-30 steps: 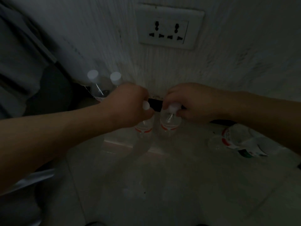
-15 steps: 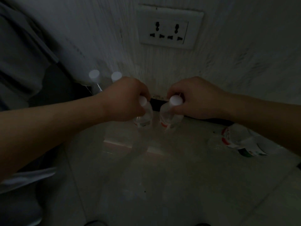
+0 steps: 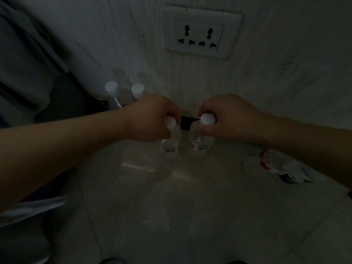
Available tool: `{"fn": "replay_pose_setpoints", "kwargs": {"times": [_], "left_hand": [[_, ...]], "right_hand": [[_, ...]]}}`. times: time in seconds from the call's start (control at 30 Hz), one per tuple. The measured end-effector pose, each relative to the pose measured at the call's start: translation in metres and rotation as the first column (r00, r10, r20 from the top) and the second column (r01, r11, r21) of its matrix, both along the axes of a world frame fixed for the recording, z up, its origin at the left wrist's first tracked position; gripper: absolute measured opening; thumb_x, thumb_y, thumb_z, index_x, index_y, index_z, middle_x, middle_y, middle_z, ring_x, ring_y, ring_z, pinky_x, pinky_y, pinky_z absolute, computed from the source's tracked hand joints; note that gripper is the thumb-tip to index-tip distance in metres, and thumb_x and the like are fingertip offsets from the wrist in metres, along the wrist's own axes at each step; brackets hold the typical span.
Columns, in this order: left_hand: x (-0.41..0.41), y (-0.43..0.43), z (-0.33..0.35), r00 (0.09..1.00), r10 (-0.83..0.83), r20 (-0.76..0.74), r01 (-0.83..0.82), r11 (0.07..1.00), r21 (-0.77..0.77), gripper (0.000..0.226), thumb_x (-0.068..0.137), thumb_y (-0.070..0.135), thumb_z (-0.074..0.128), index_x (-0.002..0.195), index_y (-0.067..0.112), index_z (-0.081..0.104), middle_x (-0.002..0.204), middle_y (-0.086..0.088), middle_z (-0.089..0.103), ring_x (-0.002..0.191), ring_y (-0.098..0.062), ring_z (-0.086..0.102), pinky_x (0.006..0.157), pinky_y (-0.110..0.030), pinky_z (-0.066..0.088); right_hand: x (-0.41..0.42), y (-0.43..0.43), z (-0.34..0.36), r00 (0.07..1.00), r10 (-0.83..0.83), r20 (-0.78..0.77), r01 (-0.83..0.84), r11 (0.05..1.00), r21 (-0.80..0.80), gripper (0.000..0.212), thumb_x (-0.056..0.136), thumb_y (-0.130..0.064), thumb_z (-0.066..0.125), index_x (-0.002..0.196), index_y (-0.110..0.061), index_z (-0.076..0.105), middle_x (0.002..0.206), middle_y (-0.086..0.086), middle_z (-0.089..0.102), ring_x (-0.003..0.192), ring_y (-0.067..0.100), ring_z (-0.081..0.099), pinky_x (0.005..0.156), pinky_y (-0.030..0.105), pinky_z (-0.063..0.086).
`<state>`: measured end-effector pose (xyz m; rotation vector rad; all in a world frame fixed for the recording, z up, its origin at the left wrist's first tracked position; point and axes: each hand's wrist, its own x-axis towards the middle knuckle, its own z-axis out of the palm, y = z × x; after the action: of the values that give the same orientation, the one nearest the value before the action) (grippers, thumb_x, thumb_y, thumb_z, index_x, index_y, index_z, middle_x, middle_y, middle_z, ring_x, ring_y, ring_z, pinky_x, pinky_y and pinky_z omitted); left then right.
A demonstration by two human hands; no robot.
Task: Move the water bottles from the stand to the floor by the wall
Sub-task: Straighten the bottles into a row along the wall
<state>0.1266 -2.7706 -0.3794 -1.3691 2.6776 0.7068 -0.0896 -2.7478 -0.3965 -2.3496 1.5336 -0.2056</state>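
In dim light my left hand (image 3: 150, 119) grips the neck of a clear water bottle (image 3: 170, 143) with a white cap. My right hand (image 3: 228, 117) grips the neck of a second clear bottle (image 3: 200, 141), white-capped with a red label. Both bottles stand upright on the pale floor (image 3: 181, 206), side by side and close to the wall (image 3: 190, 88). Two more white-capped bottles (image 3: 114, 96) stand against the wall to the left, partly hidden behind my left hand. The stand is not in view.
A white double wall socket (image 3: 200, 33) sits above the bottles. A crushed clear bottle with a red and green label (image 3: 274, 166) lies on the floor at the right. Grey fabric (image 3: 22, 63) hangs at the left. A dark gap (image 3: 185, 122) runs along the wall's base.
Both hands have shifted slightly toward the wall with their bottles, and the bottles now stand lower on the floor. The grips are unchanged.
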Motion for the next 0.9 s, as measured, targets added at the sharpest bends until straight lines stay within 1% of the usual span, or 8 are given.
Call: {"fn": "replay_pose_setpoints", "kwargs": {"times": [0.1, 0.3, 0.4, 0.47, 0.57, 0.67, 0.77, 0.9], "left_hand": [[-0.001, 0.002, -0.003, 1.0, -0.015, 0.003, 0.015, 1.0, -0.01, 0.038, 0.074, 0.02, 0.078, 0.111, 0.025, 0.067, 0.098, 0.014, 0.055, 0.089, -0.002, 0.052, 0.067, -0.004, 0.035], [-0.001, 0.006, -0.01, 1.0, 0.011, 0.024, -0.01, 0.998, -0.069, 0.039, 0.071, 0.043, 0.078, 0.105, 0.029, 0.064, 0.097, 0.01, 0.057, 0.091, -0.01, 0.057, 0.071, -0.023, 0.042], [-0.002, 0.008, -0.012, 0.992, 0.115, 0.056, -0.11, 0.99, -0.085, 0.059, 0.067, 0.077, 0.055, 0.1, 0.029, 0.06, 0.095, 0.007, 0.059, 0.086, -0.013, 0.059, 0.072, -0.03, 0.05], [-0.004, 0.011, -0.012, 0.978, 0.178, 0.11, -0.164, 0.979, -0.122, 0.075, 0.064, 0.088, 0.038, 0.099, 0.025, 0.058, 0.096, 0.002, 0.06, 0.086, -0.017, 0.059, 0.076, -0.037, 0.053], [-0.008, 0.014, -0.01, 0.973, 0.202, 0.112, -0.177, 0.963, -0.203, 0.065, 0.074, 0.079, 0.042, 0.093, 0.019, 0.056, 0.092, -0.003, 0.061, 0.081, -0.02, 0.058, 0.07, -0.035, 0.05], [-0.01, 0.014, -0.01, 0.984, 0.159, 0.08, -0.135, 0.96, -0.246, 0.046, 0.081, 0.062, 0.058, 0.086, 0.017, 0.054, 0.088, -0.005, 0.062, 0.075, -0.019, 0.057, 0.062, -0.03, 0.045], [-0.01, 0.012, -0.012, 0.987, 0.142, 0.079, -0.116, 0.956, -0.269, 0.037, 0.082, 0.054, 0.062, 0.082, 0.019, 0.05, 0.086, -0.006, 0.062, 0.074, -0.019, 0.055, 0.06, -0.029, 0.041], [-0.012, 0.012, -0.012, 0.987, 0.138, 0.079, -0.113, 0.959, -0.259, 0.034, 0.082, 0.046, 0.066, 0.083, 0.013, 0.058, 0.083, -0.005, 0.063, 0.077, -0.021, 0.06, 0.06, -0.028, 0.041]], "right_hand": [[-0.002, 0.0, -0.002, 0.999, 0.012, -0.03, -0.012, 1.0, 0.015, 0.032, 0.076, -0.045, 0.067, 0.096, -0.02, 0.068, 0.093, 0.001, 0.067, 0.084, 0.021, 0.062, 0.074, 0.039, 0.05], [-0.004, 0.001, 0.003, 0.997, 0.069, -0.026, -0.067, 0.996, 0.064, 0.05, 0.074, -0.05, 0.069, 0.113, -0.019, 0.065, 0.109, 0.001, 0.06, 0.099, 0.018, 0.058, 0.084, 0.038, 0.048], [-0.008, 0.0, 0.007, 0.988, 0.152, -0.017, -0.15, 0.984, 0.097, 0.056, 0.076, -0.043, 0.075, 0.124, -0.019, 0.059, 0.119, -0.001, 0.054, 0.105, 0.013, 0.054, 0.088, 0.034, 0.046], [-0.009, -0.001, 0.009, 0.975, 0.223, -0.019, -0.22, 0.971, 0.098, 0.053, 0.079, -0.032, 0.075, 0.127, -0.019, 0.057, 0.123, -0.001, 0.053, 0.109, 0.012, 0.052, 0.091, 0.03, 0.044], [-0.009, -0.004, 0.01, 0.961, 0.272, -0.037, -0.267, 0.957, 0.111, 0.047, 0.081, -0.018, 0.07, 0.126, -0.021, 0.058, 0.124, -0.003, 0.054, 0.111, 0.01, 0.051, 0.091, 0.027, 0.043], [-0.006, -0.005, 0.01, 0.953, 0.298, -0.058, -0.288, 0.947, 0.144, 0.045, 0.08, -0.008, 0.065, 0.122, -0.022, 0.061, 0.12, -0.003, 0.057, 0.11, 0.013, 0.052, 0.092, 0.034, 0.045], [-0.005, -0.006, 0.009, 0.954, 0.289, -0.078, -0.277, 0.951, 0.14, 0.043, 0.081, -0.006, 0.061, 0.121, -0.022, 0.063, 0.12, -0.002, 0.058, 0.11, 0.015, 0.053, 0.092, 0.036, 0.044], [-0.007, -0.007, 0.008, 0.959, 0.268, -0.097, -0.251, 0.956, 0.154, 0.042, 0.081, -0.006, 0.064, 0.121, -0.02, 0.063, 0.119, -0.001, 0.059, 0.11, 0.016, 0.054, 0.092, 0.035, 0.044]]}}
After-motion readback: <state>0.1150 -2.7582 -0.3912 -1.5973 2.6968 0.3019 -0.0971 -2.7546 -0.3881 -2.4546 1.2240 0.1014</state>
